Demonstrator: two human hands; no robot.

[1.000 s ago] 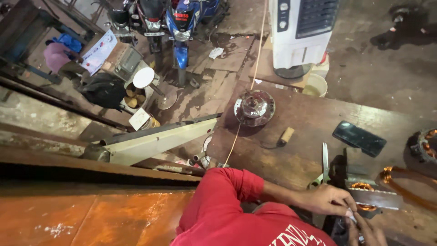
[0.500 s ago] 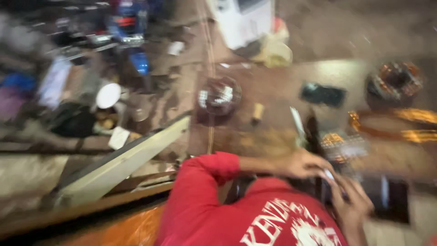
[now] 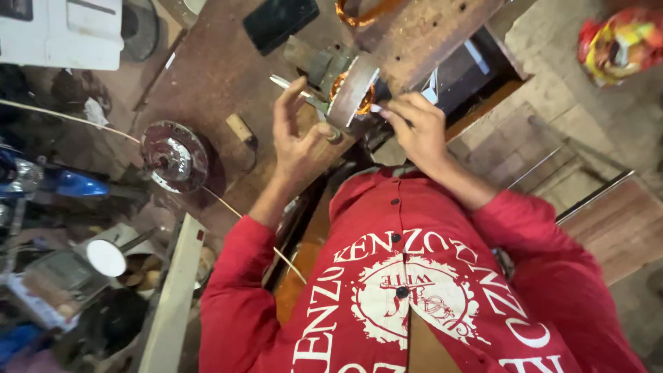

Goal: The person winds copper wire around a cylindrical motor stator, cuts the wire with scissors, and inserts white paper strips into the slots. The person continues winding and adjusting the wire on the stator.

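— What is seen to have changed within the last second?

— The view is swung round. A second ago the bench was seen from the side, with both hands bunched low at the small motor; now the red shirt (image 3: 414,290) fills the lower part of the picture and the hands are raised in front of the chest.

— How is the left hand held?

— The left hand (image 3: 293,135) is released: the fingers are spread and curled in the air, and nothing is gripped. It is held just beside the motor (image 3: 353,88), whereas earlier it was laid on it.

— And the right hand?

— The right hand (image 3: 414,128) is kept at the motor's rim, with the fingertips drawn together. Whether something thin is pinched there cannot be told.

— Where is the motor found?

— At the near edge of the wooden workbench (image 3: 214,69), tilted, with copper winding shown inside the casing. A metal tool (image 3: 293,86) is laid next to it, behind the left fingers.

— What else is shown?

— A round metal hub (image 3: 174,155) and a small wooden block (image 3: 239,128) are set further left on the bench, well apart from the hands, and a flat black device (image 3: 280,22) lies beyond.

— What is meant for the work?

— The motor is judged to be handled by the right hand alone at this moment.
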